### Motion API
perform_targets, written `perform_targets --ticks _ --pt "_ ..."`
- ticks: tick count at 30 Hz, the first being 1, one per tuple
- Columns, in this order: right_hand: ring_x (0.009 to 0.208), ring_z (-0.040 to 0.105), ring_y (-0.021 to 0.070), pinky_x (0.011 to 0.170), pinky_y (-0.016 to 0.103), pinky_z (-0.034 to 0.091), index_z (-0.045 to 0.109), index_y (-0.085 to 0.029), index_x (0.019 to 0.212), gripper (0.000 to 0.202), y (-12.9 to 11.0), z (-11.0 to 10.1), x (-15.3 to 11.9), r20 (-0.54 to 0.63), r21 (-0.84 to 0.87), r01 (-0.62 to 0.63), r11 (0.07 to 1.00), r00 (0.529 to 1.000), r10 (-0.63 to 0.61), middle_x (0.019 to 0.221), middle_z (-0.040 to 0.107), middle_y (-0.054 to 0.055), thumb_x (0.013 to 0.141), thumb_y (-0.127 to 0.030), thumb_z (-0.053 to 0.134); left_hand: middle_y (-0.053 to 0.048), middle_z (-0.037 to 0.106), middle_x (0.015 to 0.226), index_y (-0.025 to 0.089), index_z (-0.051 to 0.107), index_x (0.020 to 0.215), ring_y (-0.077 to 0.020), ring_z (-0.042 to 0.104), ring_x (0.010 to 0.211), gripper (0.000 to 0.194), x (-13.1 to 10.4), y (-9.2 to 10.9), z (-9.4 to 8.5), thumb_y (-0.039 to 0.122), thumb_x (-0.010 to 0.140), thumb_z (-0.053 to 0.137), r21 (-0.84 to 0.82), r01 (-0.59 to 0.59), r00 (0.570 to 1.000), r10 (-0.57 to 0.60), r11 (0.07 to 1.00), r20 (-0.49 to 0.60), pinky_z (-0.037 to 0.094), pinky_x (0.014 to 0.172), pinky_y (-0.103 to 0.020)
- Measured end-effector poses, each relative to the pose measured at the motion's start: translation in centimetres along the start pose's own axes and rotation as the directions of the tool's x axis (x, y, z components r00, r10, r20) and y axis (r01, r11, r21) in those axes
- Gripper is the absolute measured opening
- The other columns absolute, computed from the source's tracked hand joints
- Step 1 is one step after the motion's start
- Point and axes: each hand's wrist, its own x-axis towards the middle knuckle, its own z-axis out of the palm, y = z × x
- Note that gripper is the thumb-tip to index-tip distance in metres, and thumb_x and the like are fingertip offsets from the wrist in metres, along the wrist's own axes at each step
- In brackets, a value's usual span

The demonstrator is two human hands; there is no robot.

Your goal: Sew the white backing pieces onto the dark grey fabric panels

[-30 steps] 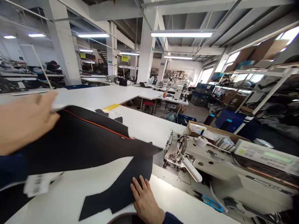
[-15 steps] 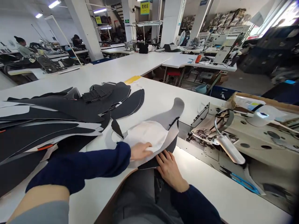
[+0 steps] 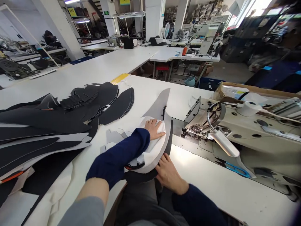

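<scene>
My left hand (image 3: 154,129) lies with fingers spread on a white fabric piece (image 3: 154,150). That piece rests on a curved grey panel (image 3: 152,164) backed by black material (image 3: 141,178), with a dark strip (image 3: 164,113) along its upper part. At the panel's near right edge, my right hand (image 3: 169,174) has its fingers curled over the rim; its thumb is mostly hidden. The panel's lower end hangs over the table edge, above my lap.
To the right stands a sewing machine (image 3: 235,125) with a lamp (image 3: 225,144) and blue-handled scissors (image 3: 237,169). Stacked dark fabric pieces (image 3: 47,117) cover the table's left side. Behind the machine is a cardboard box (image 3: 218,91).
My left hand has moved forward and right over the white piece, its fingers now spread. The panel has turned, its lower end swinging out. The view has shifted right; my right hand remains at the edge.
</scene>
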Motion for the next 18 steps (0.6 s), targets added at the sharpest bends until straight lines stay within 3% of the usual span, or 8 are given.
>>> perform_targets --ticks 4,6,8,11,14,18 --pt "0.106 0.047 0.0334 0.104 0.056 0.019 0.068 -0.017 0.092 0.026 1.3 0.9 0.2 0.014 -0.021 0.030 0.999 0.999 -0.029 0.096 0.065 0.012 0.073 -0.031 0.059 -0.013 0.054 0.119 0.025 0.027 0.143 -0.0328 0.051 0.109 0.076 -1.5 0.6 1.2 0.069 0.082 0.039 -0.080 0.084 0.992 -0.076 0.993 0.097 0.038 0.089 -0.043" --pt "0.099 0.051 0.0306 0.101 0.055 0.024 0.069 -0.018 0.088 0.019 -0.1 2.3 -0.4 -0.017 -0.019 0.041 0.999 0.999 -0.041 0.091 0.067 0.010 0.076 -0.024 0.056 -0.011 0.060 0.112 0.027 0.027 0.142 -0.0319 0.057 0.101 0.073 -2.9 1.1 1.3 0.070 0.084 0.033 -0.133 0.111 0.979 -0.086 0.985 0.182 0.041 0.084 -0.042" --pt "0.091 0.054 0.0274 0.096 0.051 0.031 0.068 -0.017 0.084 0.016 -2.0 3.6 -1.2 -0.042 -0.002 0.063 0.998 0.997 -0.063 0.086 0.067 0.009 0.077 -0.017 0.054 -0.009 0.062 0.105 0.027 0.038 0.135 -0.0311 0.058 0.097 0.066 -4.0 1.6 1.1 0.069 0.085 0.032 -0.141 0.093 0.969 -0.057 0.986 0.242 0.042 0.082 -0.042" --pt "0.084 0.055 0.0240 0.087 0.045 0.039 0.066 -0.017 0.074 0.014 -3.7 4.4 -1.7 0.007 0.036 0.080 0.996 0.997 -0.080 0.076 0.066 0.006 0.076 -0.011 0.053 -0.011 0.055 0.115 0.024 0.052 0.120 -0.0305 0.051 0.107 0.052 -4.0 2.6 0.7 0.060 0.084 0.045 -0.083 -0.048 0.983 0.062 0.995 0.170 0.041 0.088 -0.041" --pt "0.086 0.056 0.0232 0.087 0.044 0.041 0.065 -0.017 0.075 0.018 -3.4 4.4 -1.6 0.022 0.058 0.033 0.998 0.999 -0.034 0.078 0.066 0.006 0.079 -0.010 0.049 -0.011 0.043 0.128 0.025 0.046 0.128 -0.0306 0.043 0.113 0.055 -3.0 3.9 0.6 0.050 0.080 0.055 -0.003 -0.122 0.989 0.122 0.992 0.078 0.040 0.091 -0.042" --pt "0.093 0.057 0.0265 0.090 0.049 0.041 0.065 -0.014 0.084 0.021 -2.8 5.5 -2.1 -0.143 0.029 -0.033 0.999 0.989 0.037 0.090 0.066 0.011 0.078 -0.009 0.046 -0.008 0.048 0.113 0.031 0.038 0.136 -0.0276 0.048 0.101 0.054 -3.2 5.3 1.1 0.045 0.084 0.047 0.044 -0.085 0.979 0.076 0.995 0.188 0.045 0.079 -0.038"
